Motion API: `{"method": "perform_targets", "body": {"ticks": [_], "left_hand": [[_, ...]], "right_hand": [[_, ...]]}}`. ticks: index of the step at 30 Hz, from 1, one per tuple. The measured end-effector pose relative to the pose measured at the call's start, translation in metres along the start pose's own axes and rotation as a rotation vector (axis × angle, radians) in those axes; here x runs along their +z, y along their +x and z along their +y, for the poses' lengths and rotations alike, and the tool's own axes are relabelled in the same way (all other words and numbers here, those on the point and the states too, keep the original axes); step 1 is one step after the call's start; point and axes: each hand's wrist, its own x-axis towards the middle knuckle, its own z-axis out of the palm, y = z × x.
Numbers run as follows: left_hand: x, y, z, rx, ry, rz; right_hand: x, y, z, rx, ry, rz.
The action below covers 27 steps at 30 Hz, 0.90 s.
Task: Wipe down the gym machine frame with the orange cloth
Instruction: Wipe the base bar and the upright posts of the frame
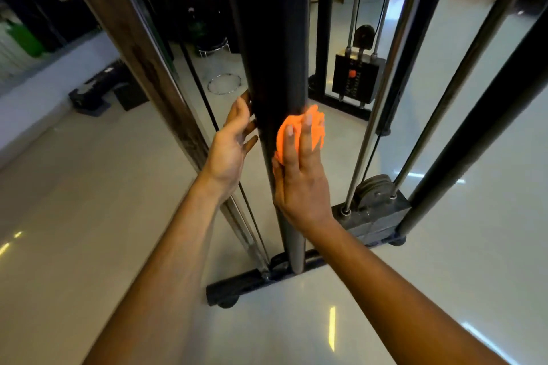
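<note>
- The right hand presses the bunched orange cloth flat against the black upright post of the gym machine frame. The grip is wide, fingers straight over the cloth rather than curled round it, so nothing but pressure holds the cloth; easing off could let it slide down and drop to the floor.
- The cloth sits at about the post's 3 o'clock face, bunched into a wad. Only a small patch touches the metal, so a stroke may leave streaks or miss the far side.
- The left hand rests at the post's 9 o'clock side, fingers spread and relaxed, holding nothing. It looks like a brace; a slip there could send the fingers toward the thin cable just beside it.
- Out at 2 o'clock stand the chrome guide rods and, lower, a weight plate. A long careless sweep to the right could knock knuckles on them.
- The floor looks glossy, so footing might be slick when leaning in.
</note>
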Motion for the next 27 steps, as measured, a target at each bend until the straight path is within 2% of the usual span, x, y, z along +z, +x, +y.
{"method": "perform_targets", "body": {"ticks": [4,8,11,15,18,23,27], "left_hand": [[-0.001,0.002,-0.016,0.049,-0.032,-0.013],[-0.019,0.014,-0.028,0.048,-0.096,-0.067],[-0.024,0.022,-0.037,0.106,-0.121,-0.100],[-0.014,0.022,-0.046,0.210,-0.059,-0.102],[-0.008,0.018,-0.057,0.282,-0.019,-0.043],[-0.009,0.020,-0.090,0.290,0.064,-0.033],[-0.019,0.022,-0.104,0.275,0.038,-0.061]], "right_hand": [[0.000,-0.013,0.023,-0.145,-0.046,-0.046],[-0.014,0.046,0.008,-0.268,-0.052,0.132],[-0.003,0.040,0.024,-0.359,-0.079,0.182],[0.032,-0.031,0.056,-0.261,0.001,0.128],[0.039,-0.038,0.052,-0.235,0.061,0.139],[0.041,-0.018,0.041,-0.249,0.090,0.237],[0.067,-0.069,0.067,-0.223,0.040,0.153]]}}
